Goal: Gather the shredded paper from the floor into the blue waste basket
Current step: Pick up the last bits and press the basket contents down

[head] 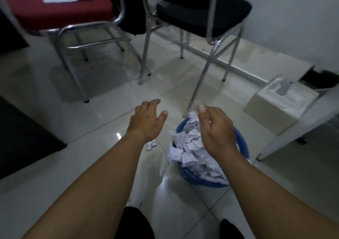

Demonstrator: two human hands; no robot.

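Note:
The blue waste basket [243, 143] stands on the tiled floor, heaped with crumpled white shredded paper [189, 150] that rises above its rim. A few small paper scraps [151, 145] lie on the floor just left of the basket. My left hand [146, 121] hovers above those scraps with fingers relaxed and holds nothing. My right hand [217, 128] floats over the basket, fingers loosely spread, also holding nothing, and it hides part of the basket's rim.
A red chair [60, 9] with a white sheet on its seat and a black chair [201, 11] stand ahead on chrome legs. A beige box [275, 108] sits to the right by a white frame. A dark mat [22, 137] lies at the left.

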